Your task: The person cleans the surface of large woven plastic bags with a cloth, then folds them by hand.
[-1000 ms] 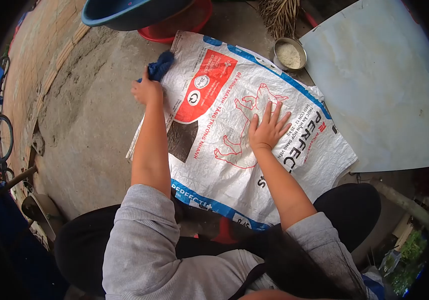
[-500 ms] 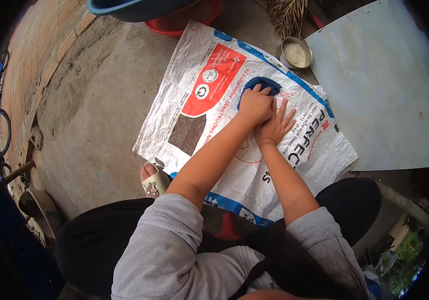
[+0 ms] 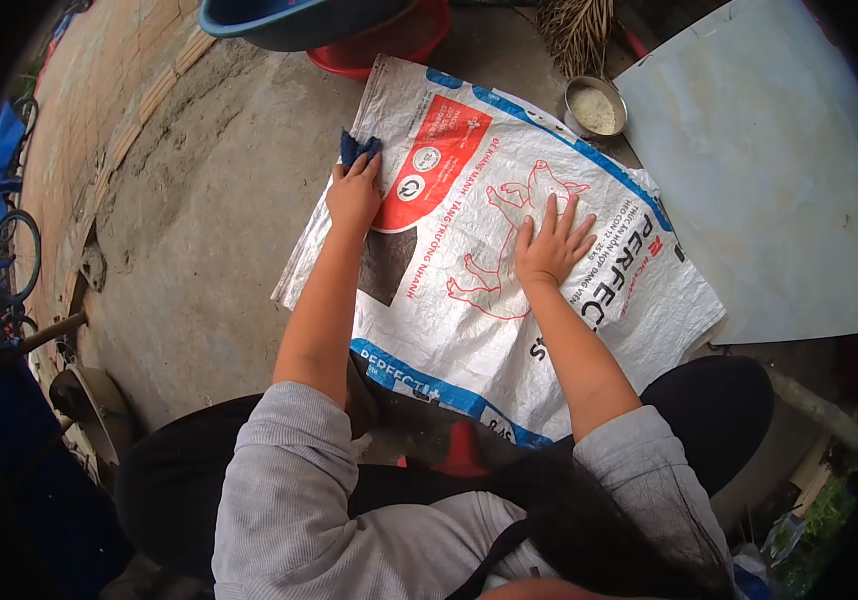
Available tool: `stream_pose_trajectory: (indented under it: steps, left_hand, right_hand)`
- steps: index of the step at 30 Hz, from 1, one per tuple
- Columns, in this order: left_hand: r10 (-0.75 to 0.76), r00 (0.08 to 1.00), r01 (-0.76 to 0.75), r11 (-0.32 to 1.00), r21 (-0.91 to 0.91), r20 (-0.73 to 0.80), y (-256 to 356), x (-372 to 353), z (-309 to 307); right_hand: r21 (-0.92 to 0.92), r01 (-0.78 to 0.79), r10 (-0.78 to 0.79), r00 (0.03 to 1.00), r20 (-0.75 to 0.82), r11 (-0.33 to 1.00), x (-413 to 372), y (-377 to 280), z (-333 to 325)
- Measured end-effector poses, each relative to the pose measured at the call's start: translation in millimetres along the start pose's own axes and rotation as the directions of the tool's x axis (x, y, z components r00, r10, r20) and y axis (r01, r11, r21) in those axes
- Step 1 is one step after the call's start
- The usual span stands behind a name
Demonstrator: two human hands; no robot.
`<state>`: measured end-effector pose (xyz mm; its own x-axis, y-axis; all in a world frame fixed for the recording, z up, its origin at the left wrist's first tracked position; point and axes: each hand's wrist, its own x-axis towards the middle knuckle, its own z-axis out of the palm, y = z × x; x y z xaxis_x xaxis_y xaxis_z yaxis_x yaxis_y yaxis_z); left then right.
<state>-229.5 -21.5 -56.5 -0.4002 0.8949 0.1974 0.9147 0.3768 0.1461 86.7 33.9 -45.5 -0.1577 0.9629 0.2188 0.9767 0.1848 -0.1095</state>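
A white woven feed sack [image 3: 469, 350] with red, blue and black print lies flat on the ground in front of me. My left hand [image 3: 356, 192] is at the sack's left edge, its fingers closed over a dark blue cloth [image 3: 357, 149] that sticks out past the fingertips. Part of the cloth is hidden under the hand. My right hand [image 3: 553, 246] rests palm down on the sack with its fingers spread, beside the red outline drawing of a pig [image 3: 497, 265]. Nothing shows in that hand.
A metal bowl of pale grains [image 3: 594, 108] stands beyond the sack, below a straw broom [image 3: 577, 32]. On the right lies a pale flat sheet [image 3: 764, 190]. Blue [image 3: 299, 25] and red basins [image 3: 379, 50] sit at the top. A bicycle wheel [image 3: 12, 258] is at far left.
My left hand has moved left with the blue cloth, from beside my right hand to the sack's left edge. The pig drawing is uncovered. My right hand stays in about the same place.
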Motion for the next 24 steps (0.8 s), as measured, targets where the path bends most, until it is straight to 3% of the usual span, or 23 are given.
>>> stream_pose_trajectory:
  steps: [1, 3, 5, 6, 8, 10, 12, 13, 14, 15, 17, 21, 24]
  left_hand:
    - [-0.089, 0.996, 0.088, 0.996, 0.008, 0.033, -25, -9, -3]
    - [-0.442, 0.894, 0.445, 0.895, -0.024, 0.076, -52, -20, -7]
    - [-0.622, 0.783, 0.619, 0.778, -0.107, 0.004, -66, -22, -7]
    - [-0.619, 0.786, 0.615, 0.781, -0.112, -0.002, -55, -18, -17]
    - [-0.45, 0.867, 0.384, 0.877, -0.287, -0.215, -5, -16, -33]
    - [-0.177, 0.955, 0.057, 0.897, -0.438, -0.238, 72, -11, -68]
    - [0.119, 0.986, -0.162, 0.856, -0.49, -0.117, 139, -27, -83]
    - [0.255, 0.967, -0.204, 0.828, -0.522, 0.026, 162, -37, -77]
    - [0.316, 0.948, -0.263, 0.84, -0.474, 0.034, 179, -52, -56]
    - [0.355, 0.929, -0.296, 0.881, -0.369, 0.103, 187, -66, -44]
    - [0.284, 0.955, -0.296, 0.913, -0.281, -0.086, 191, -78, -39]
    - [0.312, 0.948, -0.313, 0.893, -0.325, -0.057, 167, -71, -38]
    - [0.241, 0.97, -0.237, 0.915, -0.326, -0.028, 135, -70, -39]
  right_hand:
    - [-0.001, -0.001, 0.001, 1.0, 0.001, 1.0, -1, 1, 0]
    - [-0.008, -0.006, 0.006, 1.0, 0.004, 1.0, -1, 2, 0]
    - [-0.011, -0.009, 0.009, 1.0, -0.001, 1.0, -1, 0, -1]
    - [0.0, -0.014, 0.014, 1.0, 0.004, 1.0, -1, 0, -2]
    - [0.008, -0.011, 0.011, 1.0, 0.008, 1.0, -2, 0, -2]
    - [0.0, -0.006, 0.006, 1.0, -0.01, 1.0, -2, 0, 0]
    - [-0.006, -0.009, 0.009, 1.0, -0.022, 1.0, -3, 1, 4]
    - [-0.007, -0.008, 0.008, 0.999, -0.04, 1.0, -2, 2, 5]
    - [-0.026, -0.023, 0.023, 0.999, -0.023, 0.999, -2, 3, 9]
    - [-0.022, -0.021, 0.02, 0.999, -0.026, 1.0, -2, 3, 11]
    - [-0.053, -0.021, 0.02, 1.0, -0.017, 0.998, -1, 3, 10]
    - [-0.046, -0.001, -0.001, 0.999, -0.033, 0.999, -2, 2, 7]
    - [-0.017, 0.01, -0.011, 0.999, -0.038, 1.0, -4, 1, 2]
